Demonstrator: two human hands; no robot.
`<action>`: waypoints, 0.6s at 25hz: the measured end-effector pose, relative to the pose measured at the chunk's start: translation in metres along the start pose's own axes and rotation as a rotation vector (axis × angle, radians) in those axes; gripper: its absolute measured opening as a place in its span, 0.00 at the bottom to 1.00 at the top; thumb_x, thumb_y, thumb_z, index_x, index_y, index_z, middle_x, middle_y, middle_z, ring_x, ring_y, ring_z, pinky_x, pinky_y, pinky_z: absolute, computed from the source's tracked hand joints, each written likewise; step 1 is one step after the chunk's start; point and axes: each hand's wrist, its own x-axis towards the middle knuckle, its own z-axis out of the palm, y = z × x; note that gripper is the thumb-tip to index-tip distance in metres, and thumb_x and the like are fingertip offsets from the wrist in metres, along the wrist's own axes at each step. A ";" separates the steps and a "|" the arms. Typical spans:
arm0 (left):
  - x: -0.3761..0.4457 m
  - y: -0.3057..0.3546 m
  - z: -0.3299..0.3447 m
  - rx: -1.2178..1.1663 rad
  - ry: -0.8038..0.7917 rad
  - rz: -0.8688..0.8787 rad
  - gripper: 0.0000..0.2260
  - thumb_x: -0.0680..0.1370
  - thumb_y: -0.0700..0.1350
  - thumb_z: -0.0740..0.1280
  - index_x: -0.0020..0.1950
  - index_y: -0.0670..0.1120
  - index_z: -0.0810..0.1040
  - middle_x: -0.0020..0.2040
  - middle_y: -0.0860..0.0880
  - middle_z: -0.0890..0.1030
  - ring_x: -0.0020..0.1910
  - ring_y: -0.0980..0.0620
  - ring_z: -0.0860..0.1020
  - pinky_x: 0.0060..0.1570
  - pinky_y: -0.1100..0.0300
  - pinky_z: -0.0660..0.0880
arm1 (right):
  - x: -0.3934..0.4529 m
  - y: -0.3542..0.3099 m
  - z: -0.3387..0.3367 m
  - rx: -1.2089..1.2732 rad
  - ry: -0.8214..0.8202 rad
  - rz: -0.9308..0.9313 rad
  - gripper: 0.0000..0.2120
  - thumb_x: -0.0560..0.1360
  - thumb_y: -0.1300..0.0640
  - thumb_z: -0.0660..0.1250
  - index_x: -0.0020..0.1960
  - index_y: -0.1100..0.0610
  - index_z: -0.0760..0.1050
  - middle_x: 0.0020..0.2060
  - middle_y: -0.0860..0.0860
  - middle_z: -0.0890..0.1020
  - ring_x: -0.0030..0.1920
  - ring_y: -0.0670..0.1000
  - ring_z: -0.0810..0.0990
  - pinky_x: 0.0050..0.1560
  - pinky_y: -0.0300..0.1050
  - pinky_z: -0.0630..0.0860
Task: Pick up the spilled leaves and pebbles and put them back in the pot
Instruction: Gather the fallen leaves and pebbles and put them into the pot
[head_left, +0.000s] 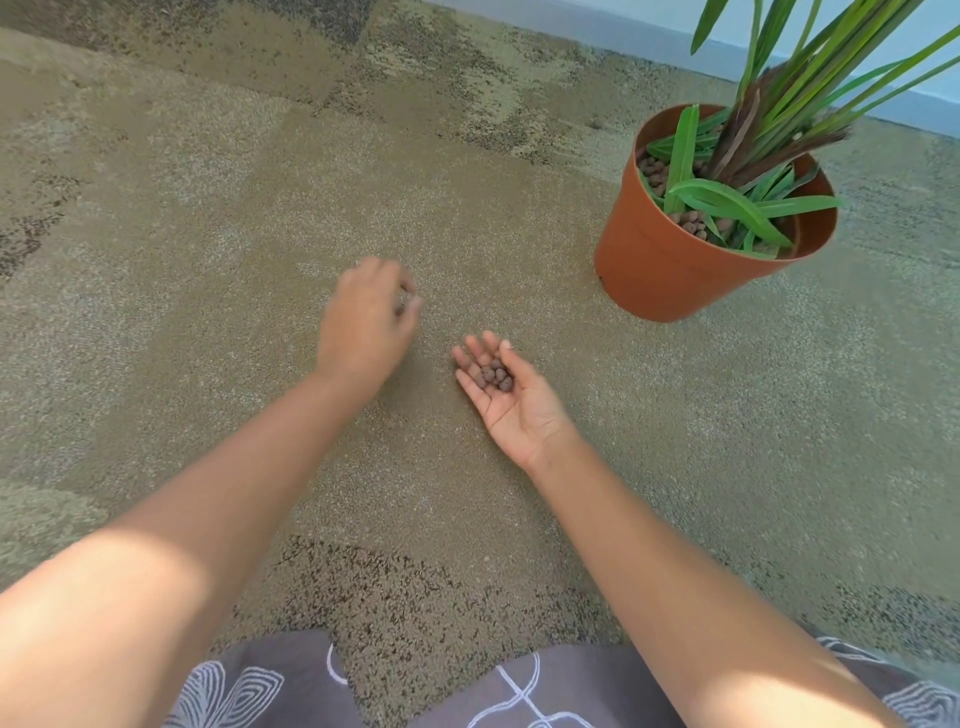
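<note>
Carpet (208, 218) (mottled tan), pot (670, 260) by wall (779, 31), right hand (511, 397) flat, cradling pebbles (493, 375), left hand (366, 322) fingers (408, 291) curled.

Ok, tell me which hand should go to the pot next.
Right. The right hand lies palm-up with pebbles heaped in it and is nearer the pot. The left hand is farther, knuckles-up over the carpet.

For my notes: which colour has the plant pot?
Terracotta orange pot, best seen in the head view.

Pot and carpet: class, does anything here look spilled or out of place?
Yes. Brown pebbles sit in the open right hand, not in the pot. The left hand is curled, palm down, over the carpet.
</note>
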 end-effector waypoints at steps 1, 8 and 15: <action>0.005 -0.012 -0.002 0.055 0.006 -0.020 0.13 0.78 0.45 0.62 0.63 0.46 0.73 0.65 0.48 0.73 0.63 0.50 0.70 0.64 0.54 0.67 | -0.001 0.000 0.001 0.007 0.001 -0.003 0.10 0.80 0.57 0.57 0.52 0.60 0.76 0.48 0.55 0.83 0.54 0.54 0.80 0.59 0.47 0.75; 0.002 -0.049 0.004 0.120 -0.233 0.017 0.17 0.79 0.38 0.58 0.69 0.43 0.71 0.70 0.44 0.70 0.71 0.44 0.64 0.70 0.52 0.60 | -0.004 0.000 0.003 0.002 0.006 -0.007 0.12 0.80 0.56 0.57 0.56 0.61 0.75 0.54 0.56 0.81 0.61 0.56 0.77 0.63 0.48 0.72; 0.002 -0.042 -0.001 0.116 -0.147 -0.045 0.09 0.78 0.40 0.62 0.56 0.41 0.77 0.54 0.42 0.77 0.57 0.42 0.73 0.53 0.50 0.72 | -0.010 -0.004 0.004 0.105 0.050 -0.014 0.11 0.79 0.58 0.60 0.55 0.64 0.75 0.48 0.57 0.82 0.51 0.53 0.81 0.55 0.46 0.78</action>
